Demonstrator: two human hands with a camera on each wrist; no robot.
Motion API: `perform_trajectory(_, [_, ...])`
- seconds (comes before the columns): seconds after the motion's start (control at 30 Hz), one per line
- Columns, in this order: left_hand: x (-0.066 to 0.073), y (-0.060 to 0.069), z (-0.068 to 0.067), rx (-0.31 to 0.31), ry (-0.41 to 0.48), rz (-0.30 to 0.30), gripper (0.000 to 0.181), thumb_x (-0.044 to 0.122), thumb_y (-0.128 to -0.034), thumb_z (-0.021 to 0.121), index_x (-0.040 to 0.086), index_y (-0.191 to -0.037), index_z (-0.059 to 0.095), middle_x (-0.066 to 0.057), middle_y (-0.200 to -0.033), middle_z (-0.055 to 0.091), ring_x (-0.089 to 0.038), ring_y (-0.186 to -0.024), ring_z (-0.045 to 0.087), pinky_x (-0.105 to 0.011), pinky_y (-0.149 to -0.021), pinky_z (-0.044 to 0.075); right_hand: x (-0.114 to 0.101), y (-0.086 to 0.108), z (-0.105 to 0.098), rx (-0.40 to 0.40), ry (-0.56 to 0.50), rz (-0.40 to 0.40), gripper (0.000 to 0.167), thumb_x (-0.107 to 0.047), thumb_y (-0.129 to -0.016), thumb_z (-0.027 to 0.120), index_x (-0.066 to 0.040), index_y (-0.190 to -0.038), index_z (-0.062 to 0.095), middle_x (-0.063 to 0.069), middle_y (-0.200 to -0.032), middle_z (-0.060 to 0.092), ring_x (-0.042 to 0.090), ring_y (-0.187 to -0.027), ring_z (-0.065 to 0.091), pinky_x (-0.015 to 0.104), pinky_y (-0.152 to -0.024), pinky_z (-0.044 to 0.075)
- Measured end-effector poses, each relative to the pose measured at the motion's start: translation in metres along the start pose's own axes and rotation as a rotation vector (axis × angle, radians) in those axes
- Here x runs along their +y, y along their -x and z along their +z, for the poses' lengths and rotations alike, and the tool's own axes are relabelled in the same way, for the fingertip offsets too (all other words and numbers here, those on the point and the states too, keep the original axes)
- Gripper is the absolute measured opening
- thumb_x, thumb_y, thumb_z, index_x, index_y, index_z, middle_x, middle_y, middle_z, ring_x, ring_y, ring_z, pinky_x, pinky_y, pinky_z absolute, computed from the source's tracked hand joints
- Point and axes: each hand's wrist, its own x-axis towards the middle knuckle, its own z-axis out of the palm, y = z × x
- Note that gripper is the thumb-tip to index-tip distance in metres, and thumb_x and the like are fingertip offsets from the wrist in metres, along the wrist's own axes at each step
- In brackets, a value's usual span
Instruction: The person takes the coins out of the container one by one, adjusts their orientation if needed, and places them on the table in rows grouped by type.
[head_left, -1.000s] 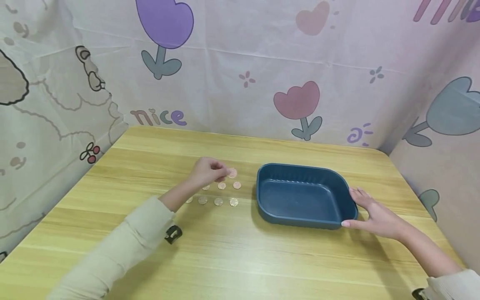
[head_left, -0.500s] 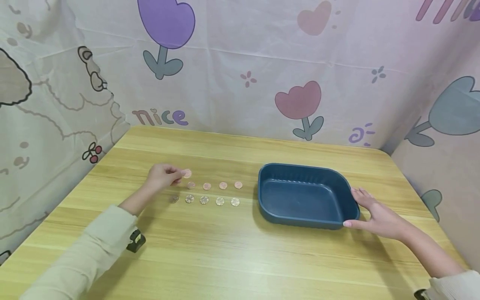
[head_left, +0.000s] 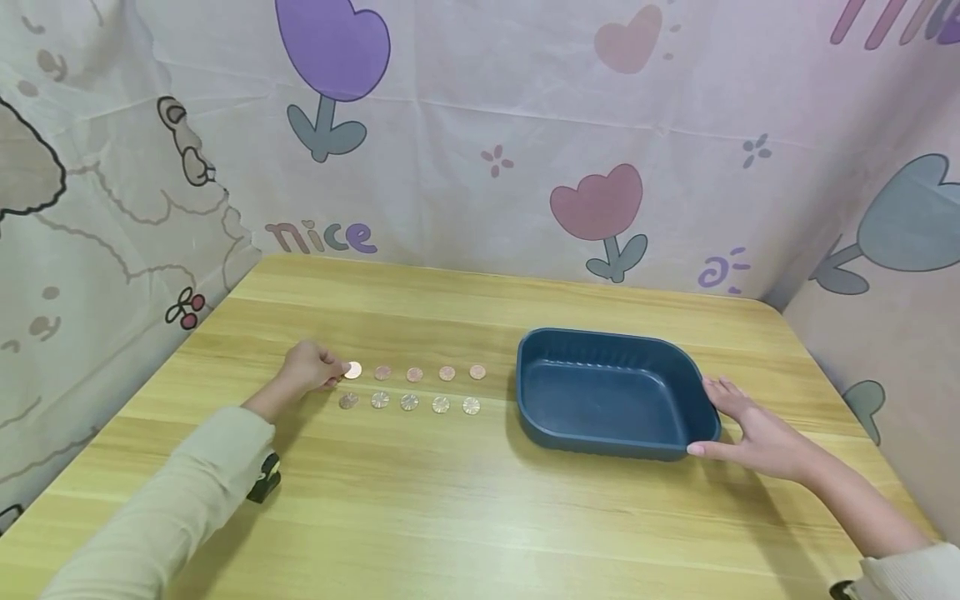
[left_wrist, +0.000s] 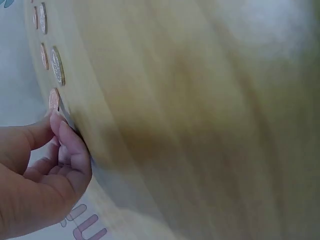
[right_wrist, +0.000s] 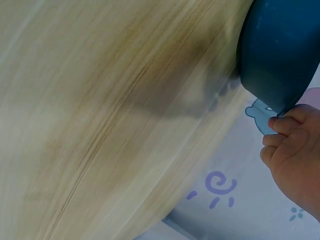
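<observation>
My left hand point(head_left: 309, 368) pinches a round copper-coloured coin point(head_left: 353, 370) between thumb and fingertips, at the left end of the back row of coins. In the left wrist view, this coin point(left_wrist: 54, 98) lies at or very near the table. Other copper coins point(head_left: 414, 375) continue that row to the right. A front row of silvery-gold coins point(head_left: 408, 402) lies parallel, nearer the person. My right hand point(head_left: 757, 433) rests against the right end of a dark blue rectangular bin point(head_left: 600, 444), thumb at its front corner and fingers along its outer right wall.
Everything stands on a wood-grain table point(head_left: 450, 517). A printed cloth point(head_left: 465, 200) with flowers hangs behind it and along both sides. The bin stands to the right of the coin rows.
My left hand carried the coin leftward above the back row, then lowered it toward the row's left end. The right hand and bin stay where they were.
</observation>
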Motion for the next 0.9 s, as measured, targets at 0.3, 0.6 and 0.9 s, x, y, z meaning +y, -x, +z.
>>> perform_trajectory(0.3, [0.004,-0.003,0.002,0.039,-0.194,0.01,0.028,0.012,-0.0889,0.06,-0.003,-0.065,0.063,0.004,-0.046,0.052,-0.002,-0.04,0.041,-0.014,-0.043,0.032,0.001,0.001,0.001,0.001,0.004,-0.004,0.099,-0.036,-0.078,0.072,0.007,-0.145,0.012,0.036,-0.147,0.01,0.052,-0.137,0.002,0.073,-0.098,0.013])
perform_trajectory(0.6, [0.003,-0.004,0.005,0.067,-0.222,-0.003,0.037,0.008,-0.088,0.06,0.005,-0.052,0.054,0.006,-0.04,0.046,-0.003,-0.037,0.037,-0.014,-0.042,0.03,-0.003,0.0,0.001,-0.014,-0.01,0.0,0.1,-0.036,-0.079,0.072,0.006,-0.145,0.011,0.036,-0.148,0.008,0.051,-0.137,0.0,0.073,-0.097,0.012])
perform_trajectory(0.9, [0.034,0.023,0.012,0.244,-0.206,0.262,0.032,0.013,-0.0941,0.051,0.0,-0.065,0.053,-0.005,-0.054,0.051,-0.011,-0.046,0.045,-0.02,-0.043,0.037,-0.024,0.002,-0.004,0.097,0.039,-0.046,0.097,-0.034,-0.085,0.065,0.0,-0.147,-0.001,0.025,-0.153,-0.004,0.04,-0.141,-0.011,0.059,-0.111,-0.005])
